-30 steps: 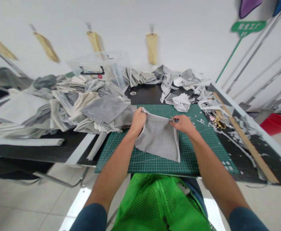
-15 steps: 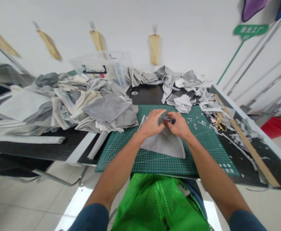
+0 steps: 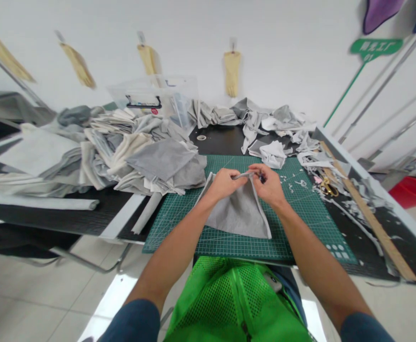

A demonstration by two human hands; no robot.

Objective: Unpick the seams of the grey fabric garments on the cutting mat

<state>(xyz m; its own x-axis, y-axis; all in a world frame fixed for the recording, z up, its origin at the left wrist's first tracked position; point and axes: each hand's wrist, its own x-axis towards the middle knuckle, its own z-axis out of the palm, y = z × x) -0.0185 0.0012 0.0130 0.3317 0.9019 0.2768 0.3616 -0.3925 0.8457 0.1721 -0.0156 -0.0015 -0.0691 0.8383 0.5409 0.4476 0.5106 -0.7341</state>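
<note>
A grey cloth piece (image 3: 238, 213) with pale edges lies on the green cutting mat (image 3: 179, 223), its far edge lifted between my hands. My left hand (image 3: 225, 183) is closed, pinching that edge between thumb and fingers. My right hand (image 3: 268, 183) is closed too, gripping the cloth's far right corner by the fingertips. Tucked in the right palm are small dark-handled snips (image 3: 262, 178), mostly hidden by the fingers. The hands are a short way apart, with a strip of edge between them.
Heaped grey and cream cloths (image 3: 161, 159) fill the left side, before a clear plastic box (image 3: 175, 95). More cloth scraps (image 3: 274, 154) lie behind the mat. To the right are gold-handled scissors (image 3: 329, 188), a wooden ruler (image 3: 372, 213) and white trimmings. A tape roll (image 3: 201, 137) sits behind.
My left hand has gone from raised, straighter fingers to a pinch on the cloth edge. My right hand has shifted slightly right, the snips now folded into the palm. The cloth's edge is lifted and turned.
</note>
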